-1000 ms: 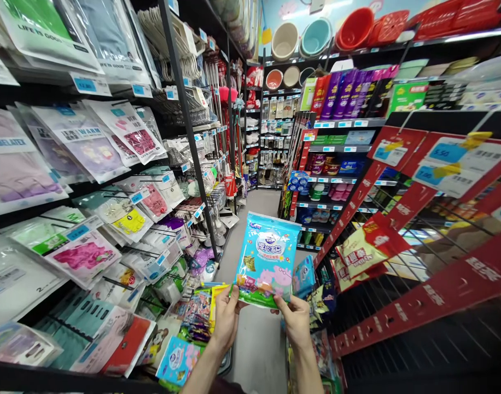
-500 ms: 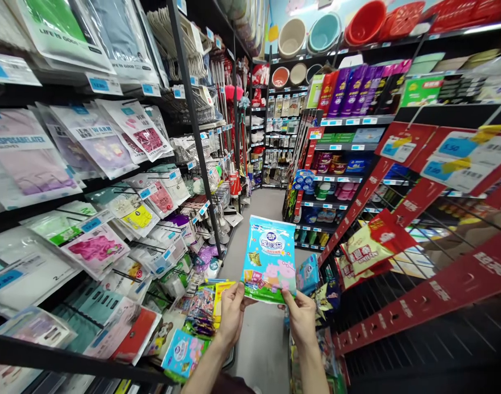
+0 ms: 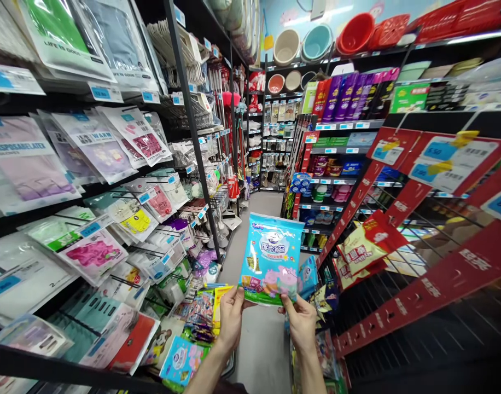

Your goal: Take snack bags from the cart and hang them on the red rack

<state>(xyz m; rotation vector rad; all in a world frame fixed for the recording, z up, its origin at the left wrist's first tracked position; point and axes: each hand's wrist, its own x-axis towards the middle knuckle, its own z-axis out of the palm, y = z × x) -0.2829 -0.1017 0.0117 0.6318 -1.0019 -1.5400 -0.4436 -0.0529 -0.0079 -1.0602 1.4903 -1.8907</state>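
Both hands hold up a blue seaweed snack bag [image 3: 271,251] with cartoon pigs and a green lower edge, its printed front facing me. My left hand [image 3: 233,312] pinches the bottom left corner between thumb and fingers. At the bottom right, my right hand [image 3: 300,317] grips the other corner, its thumb lying on the front. A similar blue bag [image 3: 180,358] lies at the lower left, near my left forearm, among several colourful snack packs [image 3: 203,314]. Just right of the held bag, another blue packet [image 3: 308,273] hangs on the rack.
On the left, a tall shelf carries packaged gloves [image 3: 92,249] and hangers [image 3: 180,44]. Red rack strips [image 3: 423,295] with a red and cream snack bag [image 3: 367,246] stand close on the right. The grey aisle floor [image 3: 256,350] runs ahead toward shelves with basins [image 3: 316,42].
The held bag's top has tilted slightly to the right, and glare now covers part of its print. The view has shifted a little; both hands keep their hold.
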